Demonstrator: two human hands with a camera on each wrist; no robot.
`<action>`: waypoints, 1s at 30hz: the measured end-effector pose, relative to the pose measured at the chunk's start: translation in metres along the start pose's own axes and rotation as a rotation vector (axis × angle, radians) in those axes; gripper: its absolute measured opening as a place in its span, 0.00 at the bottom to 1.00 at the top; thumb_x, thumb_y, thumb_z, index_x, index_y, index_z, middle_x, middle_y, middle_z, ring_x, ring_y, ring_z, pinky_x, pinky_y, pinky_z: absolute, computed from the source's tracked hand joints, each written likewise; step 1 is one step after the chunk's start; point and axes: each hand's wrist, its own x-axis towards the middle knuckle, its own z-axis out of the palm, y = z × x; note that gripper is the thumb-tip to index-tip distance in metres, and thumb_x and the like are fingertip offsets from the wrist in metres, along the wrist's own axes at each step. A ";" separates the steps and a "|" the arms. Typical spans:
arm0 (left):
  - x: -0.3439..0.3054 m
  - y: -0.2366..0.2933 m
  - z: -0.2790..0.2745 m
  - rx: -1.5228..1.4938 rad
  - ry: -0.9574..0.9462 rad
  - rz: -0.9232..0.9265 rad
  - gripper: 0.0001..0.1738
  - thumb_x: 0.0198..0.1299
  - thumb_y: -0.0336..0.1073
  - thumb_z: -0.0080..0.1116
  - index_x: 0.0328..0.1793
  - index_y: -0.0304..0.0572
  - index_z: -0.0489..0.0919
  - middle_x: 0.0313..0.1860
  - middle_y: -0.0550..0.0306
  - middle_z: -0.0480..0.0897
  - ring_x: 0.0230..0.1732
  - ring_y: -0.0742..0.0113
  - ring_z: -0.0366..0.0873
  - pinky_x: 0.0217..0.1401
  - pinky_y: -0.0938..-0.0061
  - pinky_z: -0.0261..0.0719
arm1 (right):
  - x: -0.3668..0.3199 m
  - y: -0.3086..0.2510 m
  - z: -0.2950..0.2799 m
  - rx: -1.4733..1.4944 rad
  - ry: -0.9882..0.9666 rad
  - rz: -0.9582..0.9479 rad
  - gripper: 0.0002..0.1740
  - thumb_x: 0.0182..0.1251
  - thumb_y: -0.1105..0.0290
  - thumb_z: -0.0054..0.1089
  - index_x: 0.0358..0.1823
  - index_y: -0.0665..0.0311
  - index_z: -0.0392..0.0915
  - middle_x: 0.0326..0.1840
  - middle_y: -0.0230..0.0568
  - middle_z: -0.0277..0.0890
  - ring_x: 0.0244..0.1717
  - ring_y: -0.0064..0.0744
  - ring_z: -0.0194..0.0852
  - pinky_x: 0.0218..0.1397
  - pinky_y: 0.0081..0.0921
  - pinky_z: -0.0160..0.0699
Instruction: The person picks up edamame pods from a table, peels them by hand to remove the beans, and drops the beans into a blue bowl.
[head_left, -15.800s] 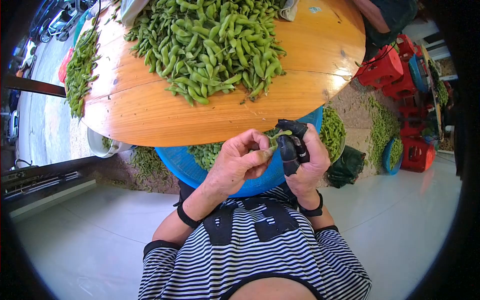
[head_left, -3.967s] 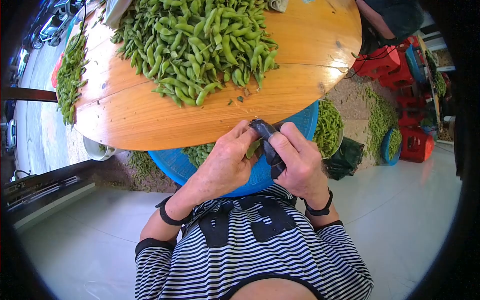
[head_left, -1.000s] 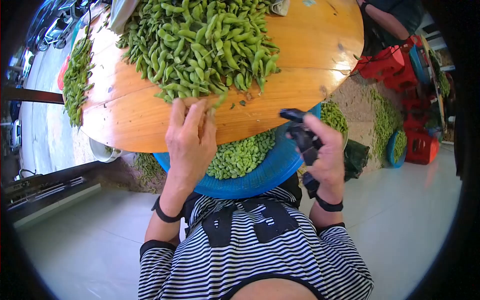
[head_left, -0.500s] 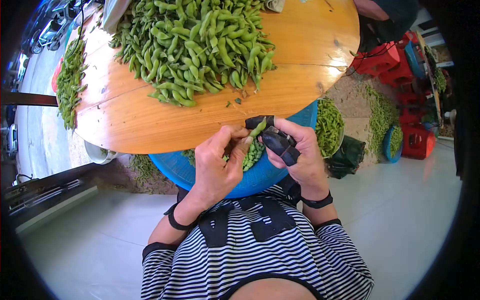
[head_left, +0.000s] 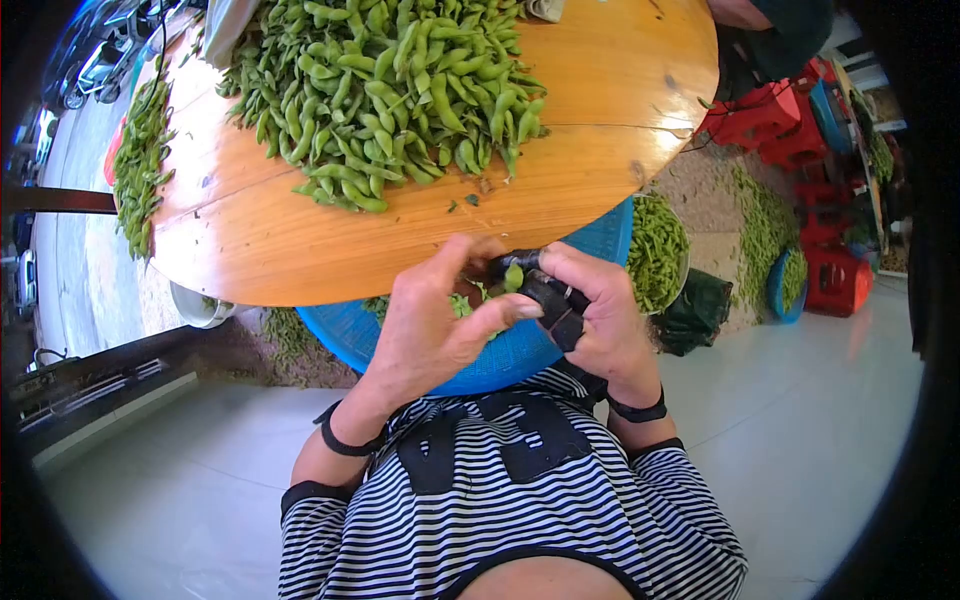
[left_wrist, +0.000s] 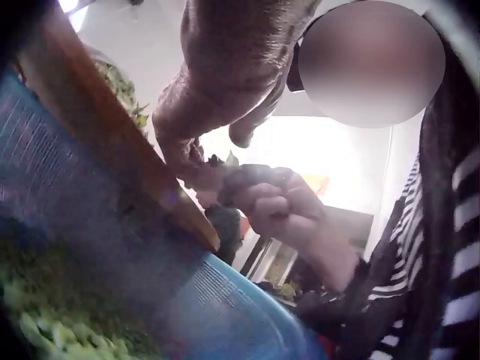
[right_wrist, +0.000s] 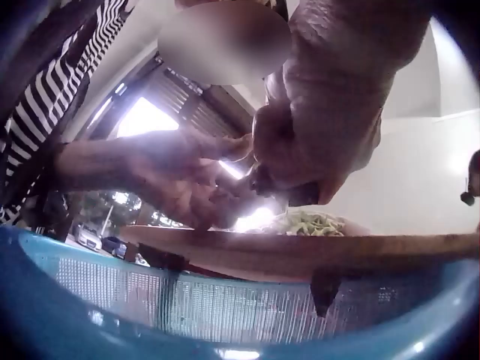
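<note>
In the head view, my right hand [head_left: 605, 320], black coverings on its thumb and fingers, pinches a green pod [head_left: 513, 277] above a blue basin [head_left: 345, 338]. Beside it, my left hand [head_left: 425, 310] has its thumb stretched out to the covered fingers, with a gap between that thumb and its other fingers. The left wrist view also shows this gap in the left hand [left_wrist: 232, 75]. Green beans [head_left: 470, 295] show in the basin between the hands. A large heap of pods [head_left: 400, 90] lies on the wooden table [head_left: 270, 240].
More pods [head_left: 145, 165] lie along the table's left edge. A bowl of pods [head_left: 655, 255] and a dark green bag [head_left: 695, 312] stand right of the basin. Red stools [head_left: 835, 282] and another person's arm [head_left: 740, 14] are farther right. A white bucket [head_left: 195, 305] stands left.
From the heap, my left hand came back with a pod to the right hand. Since half a second ago its thumb has parted from its fingers, and the pod sits lower between the right hand's covered fingers.
</note>
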 end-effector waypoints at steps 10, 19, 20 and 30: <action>0.005 0.001 -0.010 0.113 -0.138 -0.026 0.13 0.67 0.28 0.55 0.56 0.31 0.78 0.31 0.55 0.82 0.29 0.73 0.76 0.33 0.78 0.75 | 0.001 -0.005 0.004 -0.074 0.063 -0.022 0.16 0.45 0.83 0.60 0.40 0.71 0.76 0.27 0.45 0.66 0.26 0.44 0.68 0.29 0.30 0.66; -0.004 0.002 0.025 -0.382 0.123 -0.221 0.15 0.72 0.29 0.46 0.60 0.32 0.77 0.39 0.64 0.77 0.35 0.80 0.72 0.36 0.85 0.70 | -0.001 -0.011 0.039 -0.376 0.361 -0.105 0.23 0.44 0.81 0.67 0.46 0.71 0.74 0.32 0.48 0.64 0.29 0.48 0.70 0.29 0.36 0.70; -0.004 0.002 0.029 -0.378 0.184 -0.191 0.15 0.72 0.28 0.44 0.58 0.32 0.78 0.41 0.63 0.76 0.37 0.80 0.71 0.39 0.85 0.70 | -0.001 -0.011 0.040 -0.376 0.360 -0.107 0.23 0.44 0.81 0.67 0.46 0.71 0.74 0.32 0.48 0.64 0.29 0.48 0.70 0.29 0.36 0.70; 0.002 -0.014 0.044 -0.259 0.317 -0.032 0.16 0.64 0.22 0.40 0.53 0.31 0.76 0.42 0.54 0.75 0.41 0.68 0.72 0.47 0.75 0.71 | 0.000 -0.006 0.038 -0.278 0.354 -0.113 0.20 0.45 0.82 0.65 0.43 0.72 0.73 0.31 0.47 0.64 0.28 0.47 0.69 0.30 0.33 0.70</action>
